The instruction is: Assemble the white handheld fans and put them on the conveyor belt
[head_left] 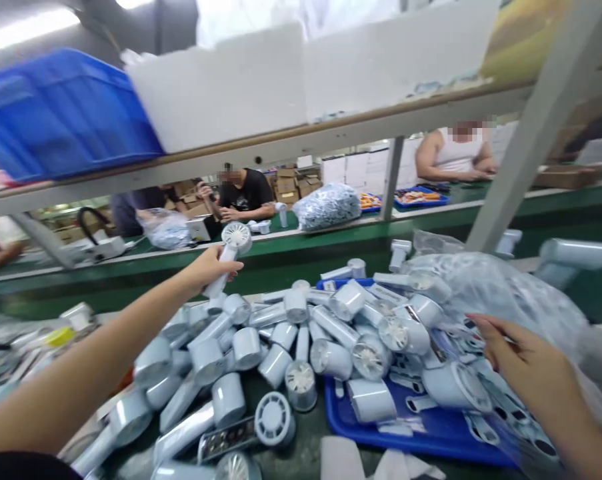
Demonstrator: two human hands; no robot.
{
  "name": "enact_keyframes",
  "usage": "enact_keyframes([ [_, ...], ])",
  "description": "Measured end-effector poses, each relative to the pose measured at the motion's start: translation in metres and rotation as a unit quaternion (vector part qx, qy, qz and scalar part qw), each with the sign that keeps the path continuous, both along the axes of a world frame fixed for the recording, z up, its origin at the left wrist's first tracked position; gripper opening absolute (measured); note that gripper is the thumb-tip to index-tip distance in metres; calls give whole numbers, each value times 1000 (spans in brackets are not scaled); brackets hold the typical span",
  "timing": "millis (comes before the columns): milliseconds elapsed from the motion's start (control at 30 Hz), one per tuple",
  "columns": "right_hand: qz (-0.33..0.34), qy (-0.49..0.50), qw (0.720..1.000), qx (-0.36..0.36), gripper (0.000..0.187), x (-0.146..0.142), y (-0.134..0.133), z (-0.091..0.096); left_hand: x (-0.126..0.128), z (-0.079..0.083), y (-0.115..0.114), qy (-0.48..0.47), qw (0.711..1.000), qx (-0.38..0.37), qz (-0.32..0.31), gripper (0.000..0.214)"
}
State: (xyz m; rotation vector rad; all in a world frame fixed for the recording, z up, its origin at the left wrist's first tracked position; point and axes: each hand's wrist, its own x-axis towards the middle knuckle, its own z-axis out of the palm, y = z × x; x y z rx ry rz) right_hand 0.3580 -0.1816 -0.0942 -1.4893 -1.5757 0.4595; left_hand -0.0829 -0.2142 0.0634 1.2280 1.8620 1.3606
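My left hand (215,268) is wrapped round the handle of a pale blue handheld fan (237,237), raised above the far edge of the pile with its round, vaned head up. My right hand (523,350) hovers at the right over small pale blue handle-shaped parts (481,427). Its index finger is stretched out, the thumb lies below, and nothing shows between them. Below and between my hands spreads a heap of similar fans (285,340), some showing vaned ends. Several lie on a blue tray (395,437). One fan (231,437) near the front has its handle open, showing inner parts.
A clear plastic bag (511,287) bulges behind my right hand. Overhead, a shelf (281,143) carries a blue crate (71,113) and white boxes (221,87); a slanted post (535,127) stands at the right. Across the green conveyor (281,257) sit co-workers (248,193).
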Motion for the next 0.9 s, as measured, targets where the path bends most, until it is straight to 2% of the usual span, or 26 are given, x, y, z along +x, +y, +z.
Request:
enact_keyframes([
  [100, 12, 35, 998, 43, 32, -34, -28, 17, 17, -15, -84, -5, 999, 47, 6, 36],
  [133, 30, 50, 997, 50, 32, -50, -41, 22, 26, -26, -110, -43, 997, 69, 3, 37],
  [200, 92, 82, 991, 53, 34, -88, -70, 32, 49, -54, -151, -180, 979, 97, 7, 41],
  [267, 172, 126, 976, 47, 33, -132, -102, 38, 74, -83, -177, -293, 948, 124, 15, 42],
  [333, 234, 181, 954, 53, 29, -173, -133, 40, 96, -107, -188, -373, 916, 142, 26, 36],
  [400, 280, 230, 931, 46, 25, -205, -160, 36, 111, -123, -191, -428, 890, 151, 33, 32],
  [467, 303, 257, 918, 20, 23, -224, -178, 29, 118, -132, -193, -455, 874, 162, 45, 29],
  [533, 304, 265, 915, -20, 23, -232, -186, 20, 119, -137, -196, -463, 869, 167, 52, 24],
  [600, 307, 292, 901, -90, 27, -232, -187, 14, 116, -141, -201, -464, 869, 163, 42, 21],
  [700, 325, 365, 850, -198, 33, -229, -183, 11, 113, -147, -208, -432, 886, 167, 25, 23],
  [767, 328, 397, 830, -214, 31, -229, -183, 13, 111, -151, -210, -384, 906, 176, 38, 24],
  [900, 330, 399, 829, -210, 28, -231, -187, 15, 111, -153, -208, -324, 926, 188, 49, 28],
])
